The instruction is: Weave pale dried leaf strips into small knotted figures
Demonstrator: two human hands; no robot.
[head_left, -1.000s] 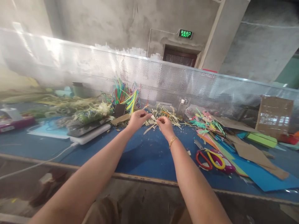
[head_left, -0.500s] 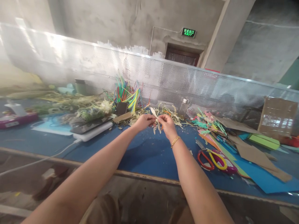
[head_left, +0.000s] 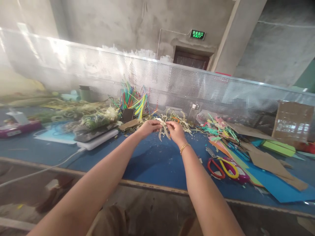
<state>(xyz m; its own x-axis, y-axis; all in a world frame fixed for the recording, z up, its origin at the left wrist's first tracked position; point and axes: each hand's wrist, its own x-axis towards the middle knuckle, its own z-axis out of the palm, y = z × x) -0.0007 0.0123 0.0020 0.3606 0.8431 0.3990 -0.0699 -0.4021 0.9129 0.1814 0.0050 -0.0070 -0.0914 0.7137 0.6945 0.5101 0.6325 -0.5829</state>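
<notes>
Both my hands are stretched out over the blue table (head_left: pixel 152 164) and meet at its far middle. My left hand (head_left: pixel 148 126) and my right hand (head_left: pixel 175 130) are closed in pinches on a small bundle of pale straw-like strips (head_left: pixel 162 129) that hangs between them above the tabletop. A gold bracelet (head_left: pixel 183 148) sits on my right wrist. Just behind my hands lies a loose heap of similar pale strips (head_left: pixel 177 119).
Red and yellow-handled scissors (head_left: pixel 222 167) lie to the right, beside coloured paper sheets (head_left: pixel 275 186) and brown cardboard (head_left: pixel 267 162). Coloured straws (head_left: pixel 134 98) stand at the back. A white device with a cable (head_left: pixel 97 137) lies left. A perforated metal screen (head_left: pixel 172 85) borders the table.
My hands came together and first lifted the strips, then lowered them slightly; the pale strip that stuck upward now hangs down between my fingers.
</notes>
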